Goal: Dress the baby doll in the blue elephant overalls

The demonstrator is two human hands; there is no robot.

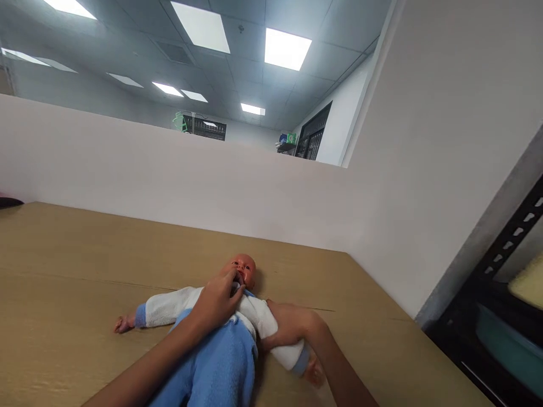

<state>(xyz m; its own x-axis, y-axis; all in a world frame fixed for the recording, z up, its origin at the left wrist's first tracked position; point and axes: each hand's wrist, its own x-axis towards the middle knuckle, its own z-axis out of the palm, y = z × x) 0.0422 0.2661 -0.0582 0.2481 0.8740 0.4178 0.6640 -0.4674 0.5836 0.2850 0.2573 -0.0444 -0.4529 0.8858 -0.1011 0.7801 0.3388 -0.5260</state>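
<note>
A baby doll [223, 359] lies on its back on the table, in a white top with blue cuffs and blue trousers. Its bald head [246, 264] points away from me and its arms are spread to both sides. At the neck of the top, just under the chin, my left hand [218, 297] is closed with thumb and fingers curled in; the exact grip is partly hidden. My right hand [291, 323] wraps round the white sleeve [257, 314] of the doll's arm on the right. The small hand beyond that cuff is blurred.
The brown table [85, 254] meets a low white partition [190, 181] at the back and a white wall [424, 141] at the right. A black slotted rack [504, 249] with a teal container [509, 345] stands beyond the right edge. A dark object [9, 202] sits at far left.
</note>
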